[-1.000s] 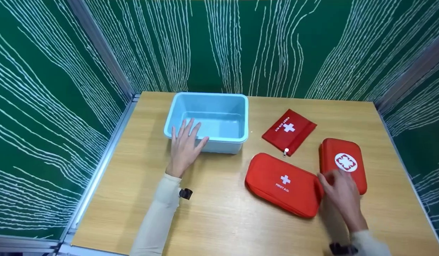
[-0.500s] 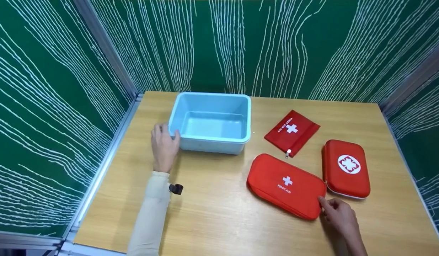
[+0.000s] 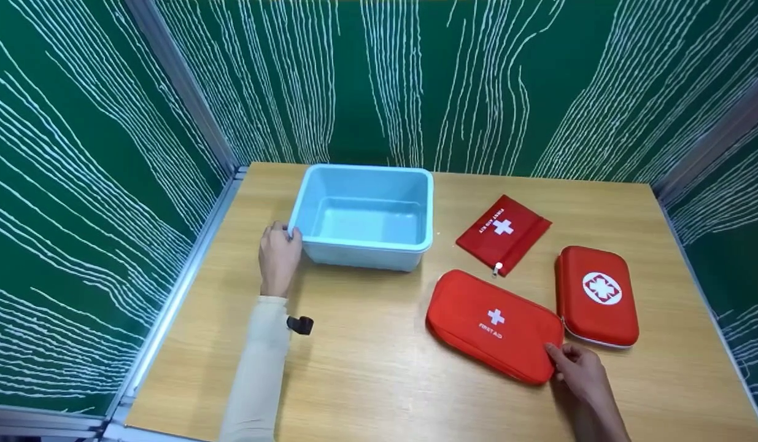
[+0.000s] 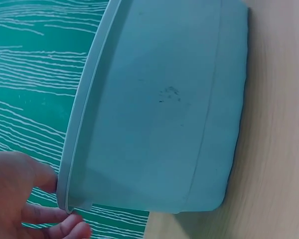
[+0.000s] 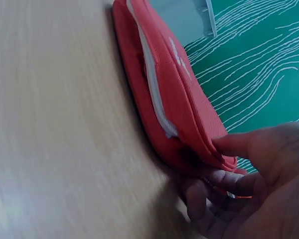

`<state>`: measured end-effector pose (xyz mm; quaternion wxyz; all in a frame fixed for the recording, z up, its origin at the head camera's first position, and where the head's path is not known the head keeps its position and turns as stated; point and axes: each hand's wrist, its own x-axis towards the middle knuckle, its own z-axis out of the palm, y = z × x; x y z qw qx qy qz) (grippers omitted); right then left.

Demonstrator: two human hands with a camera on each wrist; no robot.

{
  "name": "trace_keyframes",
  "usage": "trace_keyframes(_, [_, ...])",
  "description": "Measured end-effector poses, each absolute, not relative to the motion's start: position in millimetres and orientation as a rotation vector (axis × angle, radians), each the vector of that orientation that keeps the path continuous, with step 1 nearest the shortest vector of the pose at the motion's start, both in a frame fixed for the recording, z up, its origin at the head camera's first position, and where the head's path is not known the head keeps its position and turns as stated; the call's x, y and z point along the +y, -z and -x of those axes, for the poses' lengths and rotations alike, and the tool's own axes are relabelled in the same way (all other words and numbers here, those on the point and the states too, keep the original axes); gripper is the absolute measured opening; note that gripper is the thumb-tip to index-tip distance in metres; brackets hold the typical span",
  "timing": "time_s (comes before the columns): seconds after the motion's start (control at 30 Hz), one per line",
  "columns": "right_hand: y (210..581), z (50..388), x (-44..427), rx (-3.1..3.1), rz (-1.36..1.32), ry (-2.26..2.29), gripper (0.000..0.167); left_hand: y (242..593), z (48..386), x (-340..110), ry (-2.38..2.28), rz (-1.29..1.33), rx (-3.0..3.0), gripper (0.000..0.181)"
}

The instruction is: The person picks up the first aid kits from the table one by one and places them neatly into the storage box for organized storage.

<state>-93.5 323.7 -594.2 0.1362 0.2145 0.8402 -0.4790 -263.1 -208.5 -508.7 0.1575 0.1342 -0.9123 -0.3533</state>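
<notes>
My left hand (image 3: 280, 259) pinches the near left corner of the light blue bin (image 3: 366, 244); in the left wrist view the thumb and fingers of that hand (image 4: 27, 199) lie on either side of the rim of the bin (image 4: 149, 109). With my right hand (image 3: 582, 372) I grip the right end of a red soft pouch (image 3: 461, 301) marked FIRST AID. The right wrist view has the thumb of this hand (image 5: 259, 184) on top of the pouch (image 5: 174, 89) and the fingers at its underside, partly hidden. The pouch lies on the table, its zipper side facing that camera.
A flat red zip pouch (image 3: 517, 236) lies right of the bin. Beside the gripped pouch is a red hard case (image 3: 621, 307) with a white round emblem. The wooden table (image 3: 354, 368) is bordered by green walls (image 3: 366, 80) with white lines and metal posts.
My left hand has moved from above the bin's near edge to its left corner and grips it. My right hand has come down from beside the hard case onto the pouch's right end.
</notes>
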Motion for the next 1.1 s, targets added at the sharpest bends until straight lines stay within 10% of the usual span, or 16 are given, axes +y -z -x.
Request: trace_keyframes(1.1, [460.8, 151.3, 327.6, 2.239, -0.498, 2.183, 0.022, 509.4, 264.8, -210.5, 1.257, -0.429, -2.553, 0.025])
